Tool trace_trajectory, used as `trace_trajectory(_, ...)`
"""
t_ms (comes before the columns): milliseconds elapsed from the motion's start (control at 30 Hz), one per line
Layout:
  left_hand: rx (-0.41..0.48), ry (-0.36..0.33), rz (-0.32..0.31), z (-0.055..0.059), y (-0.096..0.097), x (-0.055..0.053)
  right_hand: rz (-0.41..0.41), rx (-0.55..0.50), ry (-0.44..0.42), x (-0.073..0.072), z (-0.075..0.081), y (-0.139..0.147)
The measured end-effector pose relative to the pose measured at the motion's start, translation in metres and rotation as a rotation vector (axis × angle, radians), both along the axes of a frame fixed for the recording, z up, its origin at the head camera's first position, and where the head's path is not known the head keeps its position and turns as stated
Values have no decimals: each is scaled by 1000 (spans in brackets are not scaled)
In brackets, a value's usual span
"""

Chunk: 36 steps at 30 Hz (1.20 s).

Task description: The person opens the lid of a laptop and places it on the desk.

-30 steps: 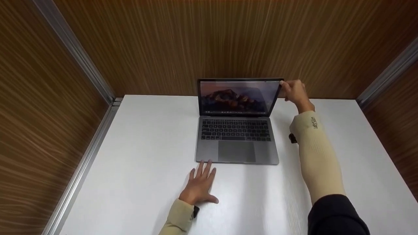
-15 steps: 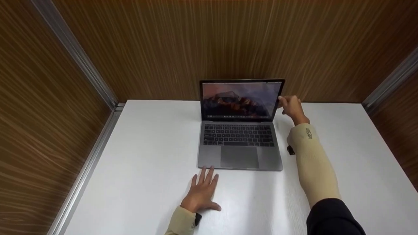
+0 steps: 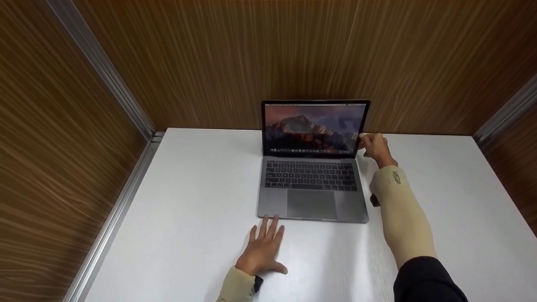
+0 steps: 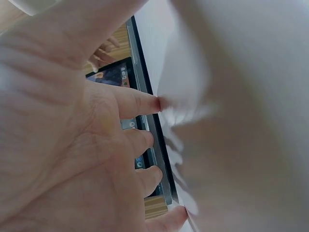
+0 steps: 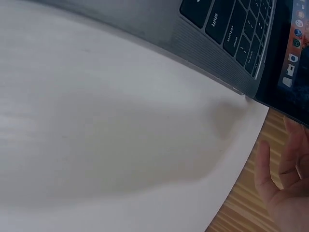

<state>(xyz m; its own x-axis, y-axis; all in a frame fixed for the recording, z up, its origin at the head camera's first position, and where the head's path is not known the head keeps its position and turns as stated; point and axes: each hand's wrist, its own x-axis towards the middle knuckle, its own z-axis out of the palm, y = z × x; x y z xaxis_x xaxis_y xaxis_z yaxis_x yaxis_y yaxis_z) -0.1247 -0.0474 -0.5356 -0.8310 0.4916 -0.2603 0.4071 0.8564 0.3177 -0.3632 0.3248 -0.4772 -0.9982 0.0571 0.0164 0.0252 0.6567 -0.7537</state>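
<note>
An open grey laptop (image 3: 311, 205) stands on the white table, its lit screen (image 3: 314, 128) showing a mountain picture. My left hand (image 3: 262, 253) lies flat in front of it with fingers spread, the longer fingertips at the laptop's front edge. In the left wrist view, the palm of that hand (image 4: 91, 140) hides much of the laptop. My right hand (image 3: 375, 147) pinches the right side of the screen, thumb toward the front and fingers behind. The right wrist view catches this hand (image 5: 289, 179) partly cut off, with some fingers hidden behind the screen.
A wood-grain panel (image 3: 209, 63) rises close behind the screen. Side panels with metal rails (image 3: 109, 71) flank the white table (image 3: 188, 188). Dark wrist devices (image 3: 258, 284) sit at both sleeves.
My right hand has slid down from the screen's top right corner to lower on its right side. The screen appears taller, as if tilted further back. My left hand stays at the front edge.
</note>
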Motion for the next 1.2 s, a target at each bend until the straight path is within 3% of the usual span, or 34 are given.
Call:
trace_trajectory(167,21,-17,18,4,8,2,-25,-18,-21,1,-2,1)
trace_trajectory(333,32,-12,17,6,6,3,-11,-111,-7,0,-8,2)
trace_trajectory(633,7,7,18,8,4,3,-18,-42,-61,0,-6,-5)
trace_trajectory(933,9,-20,28,9,3,6,-44,-58,-134,1,-15,-9)
trace_trajectory(1200,-2,-25,21,7,2,6,-45,-32,-125,1,-23,-11)
